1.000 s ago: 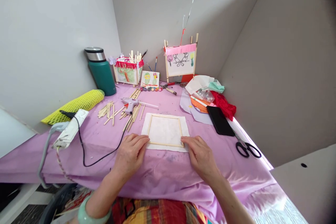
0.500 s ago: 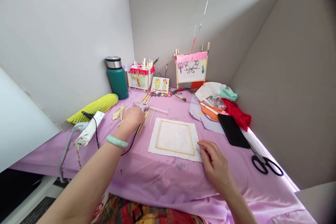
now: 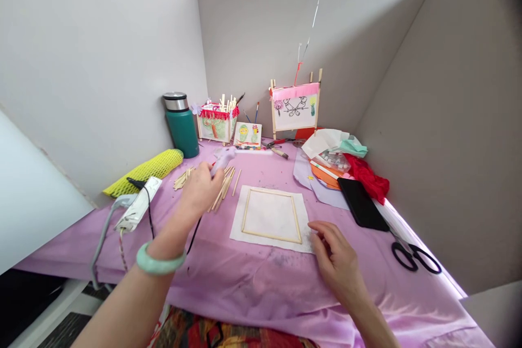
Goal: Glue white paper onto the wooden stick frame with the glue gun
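My left hand [image 3: 202, 187] is wrapped round the handle of a pale purple hot glue gun [image 3: 224, 157], which is raised above the cloth. A clear glue stick [image 3: 256, 152] seems to extend from it to the right. Its black cord [image 3: 193, 236] trails down behind my wrist. My right hand [image 3: 332, 247] rests at the right edge of a white sheet of paper [image 3: 305, 212], fingers loosely bent and the thumb apart, holding nothing. On that sheet lies a square frame of thin wooden sticks [image 3: 271, 237]. Loose wooden sticks [image 3: 226, 187] lie beyond my left hand.
A green bottle [image 3: 182, 130], a decorated stick box [image 3: 216, 128] and a hanging picture stand [image 3: 296, 111] are at the back. On the right are a black phone [image 3: 362, 204], scissors [image 3: 416, 258] and red fabric [image 3: 369, 176]. A power strip [image 3: 141, 204] sits left.
My left hand has lifted the glue gun off the cloth and drawn it slightly nearer, tilting it. My right hand has stayed by the paper.
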`<state>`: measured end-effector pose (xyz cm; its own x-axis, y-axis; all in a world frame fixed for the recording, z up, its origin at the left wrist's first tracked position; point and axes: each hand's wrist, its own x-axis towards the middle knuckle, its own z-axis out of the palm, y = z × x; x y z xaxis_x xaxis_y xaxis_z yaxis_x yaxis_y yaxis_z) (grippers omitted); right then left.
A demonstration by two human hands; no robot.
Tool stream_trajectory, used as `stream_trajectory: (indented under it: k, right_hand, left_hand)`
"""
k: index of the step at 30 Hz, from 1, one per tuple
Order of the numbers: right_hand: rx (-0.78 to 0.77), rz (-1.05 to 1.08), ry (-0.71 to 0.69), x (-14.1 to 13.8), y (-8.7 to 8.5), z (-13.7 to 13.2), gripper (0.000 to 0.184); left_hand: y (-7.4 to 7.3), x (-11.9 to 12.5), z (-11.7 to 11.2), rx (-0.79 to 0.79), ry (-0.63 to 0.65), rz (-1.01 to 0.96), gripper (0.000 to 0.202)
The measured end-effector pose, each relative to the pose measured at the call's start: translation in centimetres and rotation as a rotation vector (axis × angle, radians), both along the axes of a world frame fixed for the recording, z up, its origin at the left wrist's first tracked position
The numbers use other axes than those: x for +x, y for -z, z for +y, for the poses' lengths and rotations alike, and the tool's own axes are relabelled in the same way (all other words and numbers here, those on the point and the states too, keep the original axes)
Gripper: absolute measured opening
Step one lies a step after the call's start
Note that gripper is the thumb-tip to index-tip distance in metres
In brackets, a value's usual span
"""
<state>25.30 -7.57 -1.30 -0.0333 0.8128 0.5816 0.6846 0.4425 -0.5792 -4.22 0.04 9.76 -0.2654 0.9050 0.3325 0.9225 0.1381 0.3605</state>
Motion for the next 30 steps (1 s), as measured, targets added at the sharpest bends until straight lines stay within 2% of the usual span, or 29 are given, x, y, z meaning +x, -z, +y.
stream_trajectory:
  k: [3,5,7,10,15,18,20,24,30]
  right_hand:
    - [0.005,0.133,-0.045,-1.0,-1.9,-1.5,0.018]
    - [-0.001,0.173,-0.148,-1.9,-3.5,-3.0,0.019]
    - [0.005,0.221,-0.199,-2.7,-4.8,-4.3,0.021]
    - [-0.035,0.316,-0.127,-3.3,-5.3,-5.8,0.020]
    - [-0.087,0.357,-0.113,-3.3,-3.0,-7.3,0.023]
    - [-0.027,0.402,-0.094,-3.5,-1.9,-8.2,0.031]
    - [-0.006,0.444,-0.035,-3.7,-1.6,-8.6,0.037]
    - [-0.083,0.493,0.076,-4.3,-1.7,-9.1,0.044]
    - [-0.141,0.593,0.128,-4.5,-1.2,-9.3,0.044]
  left_hand:
    - [1.1,2.5,-5.1,0.173,0.168,-0.102,0.024]
    - [2.4,4.3,-8.1,0.292,0.302,-0.132,0.023]
    - [3.8,5.8,-10.3,0.391,0.381,-0.164,0.018]
    - [5.5,7.3,-12.2,0.437,0.452,-0.227,0.014]
    - [7.7,8.8,-13.5,0.428,0.571,-0.260,0.017]
    - [8.6,9.2,-13.9,0.433,0.599,-0.213,0.017]
    - [8.9,9.3,-14.1,0.439,0.599,-0.191,0.017]
    - [9.1,9.2,-14.2,0.444,0.617,-0.192,0.018]
    - [9.5,9.1,-14.4,0.410,0.656,-0.221,0.019]
